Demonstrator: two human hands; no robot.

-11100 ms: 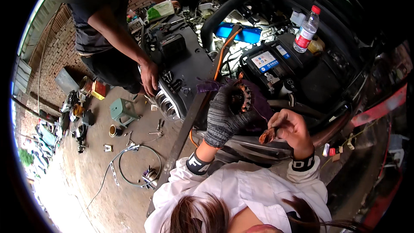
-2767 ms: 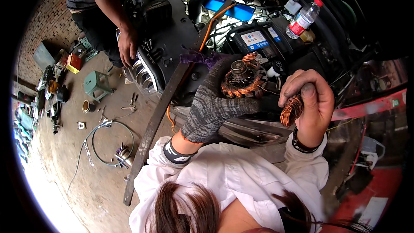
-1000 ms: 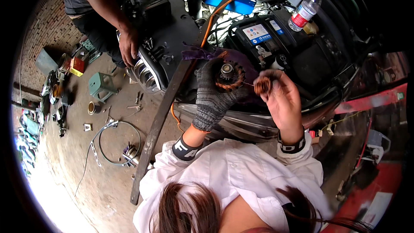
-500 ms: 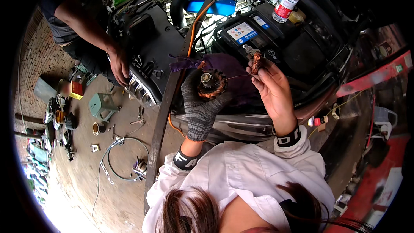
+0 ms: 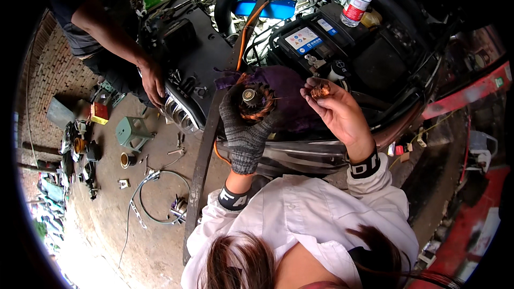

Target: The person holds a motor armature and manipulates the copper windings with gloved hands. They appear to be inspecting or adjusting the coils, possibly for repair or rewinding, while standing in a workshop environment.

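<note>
copper shows in both hands at frame centre. the gloved left hand (image 5: 245, 128) is closed round a wound rotor (image 5: 251, 103), shaft end up, likely so the windings face the eye. just right of it the bare right hand (image 5: 336, 111) is raised, wrist bent, pinching a wad of copper wire (image 5: 320, 91) in its fingertips. behind lies a purple cloth (image 5: 286, 99), then a battery (image 5: 310, 40). upper left, another person's hand (image 5: 152, 81) rests on engine parts.

White sleeves, grey knit left glove (image 5: 245, 134)

Single head-worn fisheye, looking steeply down, close over engine bay (image 5: 342, 48)
</note>
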